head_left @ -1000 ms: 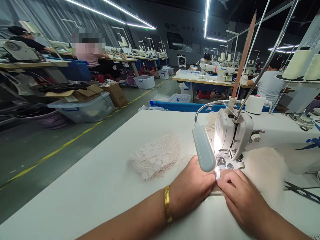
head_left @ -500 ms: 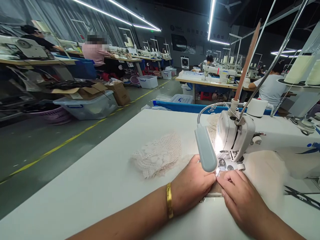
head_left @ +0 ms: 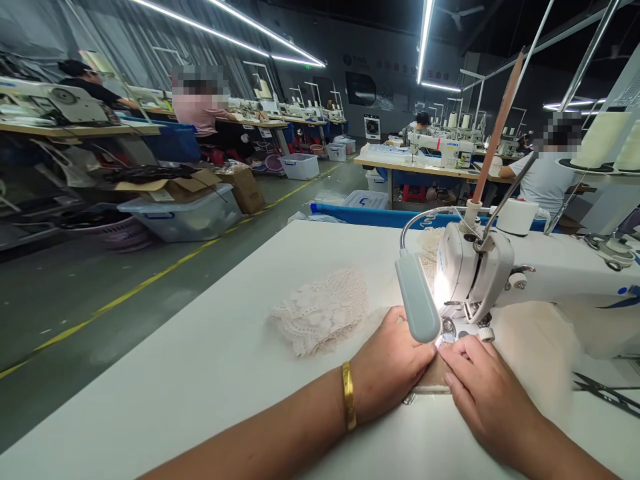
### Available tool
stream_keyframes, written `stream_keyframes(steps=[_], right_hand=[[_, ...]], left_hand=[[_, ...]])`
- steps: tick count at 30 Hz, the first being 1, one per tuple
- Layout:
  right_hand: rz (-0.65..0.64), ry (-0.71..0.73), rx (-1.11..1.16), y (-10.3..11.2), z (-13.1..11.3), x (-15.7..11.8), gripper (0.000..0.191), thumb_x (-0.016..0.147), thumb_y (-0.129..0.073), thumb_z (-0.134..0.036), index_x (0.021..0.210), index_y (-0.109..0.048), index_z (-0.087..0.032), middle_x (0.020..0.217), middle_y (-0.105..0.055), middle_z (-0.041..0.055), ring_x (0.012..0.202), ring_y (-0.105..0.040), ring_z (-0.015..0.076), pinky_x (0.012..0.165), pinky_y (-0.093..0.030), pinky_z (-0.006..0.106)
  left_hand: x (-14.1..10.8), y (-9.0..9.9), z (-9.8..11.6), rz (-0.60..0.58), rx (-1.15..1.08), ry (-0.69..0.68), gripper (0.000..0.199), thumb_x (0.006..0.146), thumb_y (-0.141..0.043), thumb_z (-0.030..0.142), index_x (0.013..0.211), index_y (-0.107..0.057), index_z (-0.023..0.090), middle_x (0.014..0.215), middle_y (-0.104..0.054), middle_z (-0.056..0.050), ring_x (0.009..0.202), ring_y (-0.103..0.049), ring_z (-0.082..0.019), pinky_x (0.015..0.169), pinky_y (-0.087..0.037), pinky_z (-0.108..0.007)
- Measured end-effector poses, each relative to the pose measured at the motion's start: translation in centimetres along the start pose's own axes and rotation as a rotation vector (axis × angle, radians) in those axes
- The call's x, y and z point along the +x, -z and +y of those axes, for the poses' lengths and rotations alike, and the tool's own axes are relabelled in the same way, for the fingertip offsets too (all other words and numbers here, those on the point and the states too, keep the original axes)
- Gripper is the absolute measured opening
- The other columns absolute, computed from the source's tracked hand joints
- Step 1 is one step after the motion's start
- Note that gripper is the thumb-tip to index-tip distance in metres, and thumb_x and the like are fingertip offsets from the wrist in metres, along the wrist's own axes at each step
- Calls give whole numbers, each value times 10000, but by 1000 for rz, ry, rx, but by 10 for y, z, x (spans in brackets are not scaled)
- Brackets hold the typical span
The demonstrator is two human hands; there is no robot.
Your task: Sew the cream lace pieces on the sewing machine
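My left hand (head_left: pixel 397 363), with a gold band at the wrist, has thumb and fingers pressed together just in front of the sewing machine's (head_left: pixel 475 267) presser foot. Close beside it, my right hand (head_left: pixel 487 387) is closed too, fingertips pinching the edge of beige fabric (head_left: pixel 533 353). A tan patch shows between the hands; the exact fold under the fingertips is hidden. The sheer fabric spreads to the right, below the machine arm. A grey lamp head (head_left: pixel 419 300) hangs over my left fingers and covers part of the needle area.
Cream lace (head_left: pixel 325 310) lies on the white table (head_left: pixel 225 340) to the left, and more lace (head_left: pixel 430 247) sits behind the lamp. Black scissors (head_left: pixel 607 393) rest at the right edge. A thread cone (head_left: pixel 515 217) stands behind the machine. Several people work at other machines beyond.
The whole view has shifted slightly to the right and steadied. Both hands keep their pinch at the machine, with a little more of the tan patch showing between them.
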State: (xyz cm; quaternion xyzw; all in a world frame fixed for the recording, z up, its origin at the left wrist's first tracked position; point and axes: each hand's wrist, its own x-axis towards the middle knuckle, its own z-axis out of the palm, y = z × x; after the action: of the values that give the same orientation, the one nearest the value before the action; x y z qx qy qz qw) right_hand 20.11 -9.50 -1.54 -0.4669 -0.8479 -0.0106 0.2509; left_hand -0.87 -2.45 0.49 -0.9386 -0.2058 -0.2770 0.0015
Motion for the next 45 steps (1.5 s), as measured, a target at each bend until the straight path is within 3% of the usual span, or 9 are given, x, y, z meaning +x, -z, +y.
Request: stream_keyframes(steps=[5,17,22,29,38,41,45], right_hand=[[-18,-9,12,1,-1,1,244,996,-402,-85,1015,-620,-191,946,-619,95,806,-552,241,733,-561,407],[-72,-83,-52,0,2,5,272,1015,-396,-139,1129,-637,-194,924,-607,79,735,-543,231,667,-518,390],[-41,-56,-49,1,3,4,272,1025,-391,-137,1056,-657,-187,918,-633,84,751,-580,241,673,-534,400],[126,-100,-28,6,13,3,317,1065,-416,-219,1331,-583,-172,1006,-690,102,904,-668,274,753,-589,423],[133,-151,44,3,16,-4,350,1073,-434,-279,1405,-522,-213,1072,-686,89,1066,-677,276,881,-612,434],[147,-159,60,1,15,-4,335,1067,-437,-275,1384,-536,-231,1048,-692,75,1024,-693,262,860,-618,413],[131,-170,66,0,16,-5,324,1064,-426,-286,1359,-550,-238,957,-700,54,855,-710,236,725,-621,364]], left_hand=[[-1,-1,1,13,10,0,270,1004,-451,94,918,-687,196,844,-707,-50,818,-649,-217,866,-500,-421],[8,0,0,-25,64,39,285,1014,-433,96,830,-635,176,888,-743,-50,824,-673,-227,898,-508,-477],[7,0,-1,-45,80,42,243,970,-478,52,812,-619,171,899,-748,-43,824,-665,-224,894,-500,-457],[9,-1,-9,-63,40,53,211,936,-515,21,813,-590,175,887,-743,-6,813,-647,-191,846,-483,-376],[8,-5,-7,-102,2,116,221,942,-500,33,929,-653,192,1002,-753,-46,949,-680,-215,919,-495,-382],[8,-3,-9,-97,-44,176,173,966,-523,102,980,-667,198,1051,-741,-59,1000,-674,-226,933,-511,-374],[26,1,-29,-132,-49,268,162,981,-535,170,871,-652,184,973,-717,-58,926,-664,-220,898,-539,-351]])
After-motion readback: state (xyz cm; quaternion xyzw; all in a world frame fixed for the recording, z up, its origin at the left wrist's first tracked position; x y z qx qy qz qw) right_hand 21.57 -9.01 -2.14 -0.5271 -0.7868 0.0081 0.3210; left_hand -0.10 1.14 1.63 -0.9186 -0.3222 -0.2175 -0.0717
